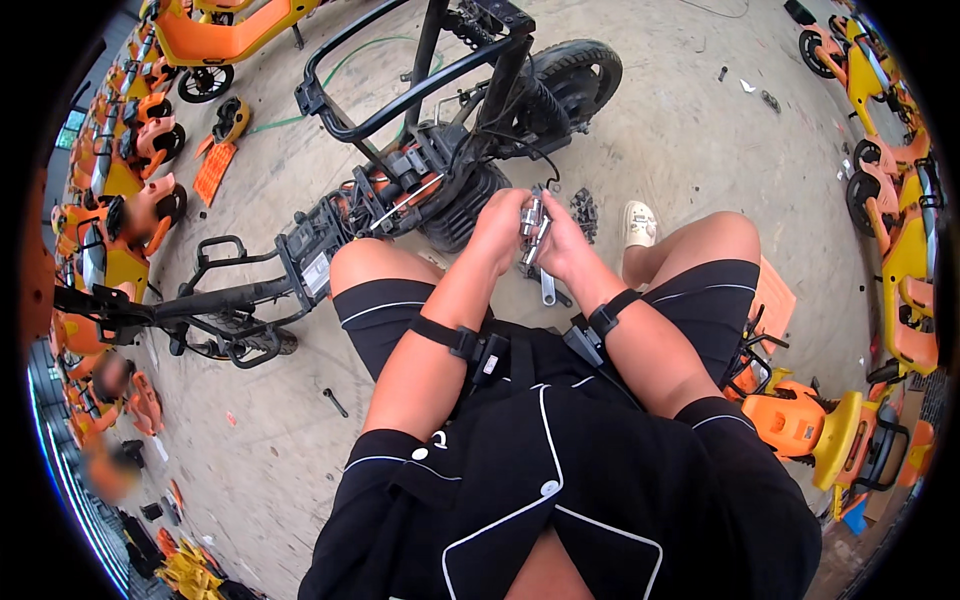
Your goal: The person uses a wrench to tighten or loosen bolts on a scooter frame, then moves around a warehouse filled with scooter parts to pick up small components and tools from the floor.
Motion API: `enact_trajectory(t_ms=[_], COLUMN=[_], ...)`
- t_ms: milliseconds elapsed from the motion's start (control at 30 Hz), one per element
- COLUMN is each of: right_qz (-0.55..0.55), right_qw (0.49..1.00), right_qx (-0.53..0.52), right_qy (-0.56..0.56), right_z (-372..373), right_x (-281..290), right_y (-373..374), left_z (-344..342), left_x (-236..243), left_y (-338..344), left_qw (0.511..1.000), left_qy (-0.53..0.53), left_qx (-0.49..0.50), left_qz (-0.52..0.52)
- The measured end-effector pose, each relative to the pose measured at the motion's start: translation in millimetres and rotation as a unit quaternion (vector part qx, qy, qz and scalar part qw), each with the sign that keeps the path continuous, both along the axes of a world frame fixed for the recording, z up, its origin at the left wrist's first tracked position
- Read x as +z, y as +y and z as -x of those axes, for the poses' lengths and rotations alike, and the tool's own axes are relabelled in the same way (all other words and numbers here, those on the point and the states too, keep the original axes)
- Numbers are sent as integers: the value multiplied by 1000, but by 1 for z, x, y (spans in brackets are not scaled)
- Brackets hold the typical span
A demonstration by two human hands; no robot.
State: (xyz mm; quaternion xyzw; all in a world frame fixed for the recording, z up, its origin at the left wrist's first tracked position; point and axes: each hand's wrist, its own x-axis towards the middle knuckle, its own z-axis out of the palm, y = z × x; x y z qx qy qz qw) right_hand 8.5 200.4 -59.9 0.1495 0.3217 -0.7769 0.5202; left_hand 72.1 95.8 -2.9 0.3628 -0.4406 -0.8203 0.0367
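Note:
My left hand and my right hand meet in front of me between my knees. Their fingers are closed around a shiny chrome metal tool with cylindrical, socket-like parts; its exact kind is partly hidden by the fingers. Just beyond the hands stands a stripped black scooter frame with its motor housing and wiring exposed. A silver wrench-like tool lies under my hands. To the right of my hands a heap of small dark metal parts rests on the floor.
The frame's rear wheel sits ahead of me, and its long bars stretch left. A dark bolt-like piece lies on the concrete floor. Yellow-orange scooters line both sides, one orange-yellow machine close at lower right. A green hose trails behind the frame.

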Motion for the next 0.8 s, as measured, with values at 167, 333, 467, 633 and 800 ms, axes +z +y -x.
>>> enact_trajectory(t_ms=[167, 333, 467, 633, 800], right_qz=[31, -1, -52, -4, 23], right_qw=[1000, 1000, 997, 1000, 997], right_qx=[4, -23, -45, -10, 74], right_qy=[-1, -13, -32, -29, -4], right_z=[4, 10, 13, 23, 27], right_x=[-12, -30, -29, -36, -43], right_y=[4, 6, 9, 18, 25], left_z=[11, 16, 17, 22, 31], left_x=[1, -11, -15, -16, -22], left_y=[10, 17, 19, 9, -9], left_qw=[993, 986, 973, 961, 940], left_qy=[-12, -7, -24, -52, -105], left_qx=[-52, -107, -165, -161, -137], left_qz=[104, 129, 156, 219, 293])
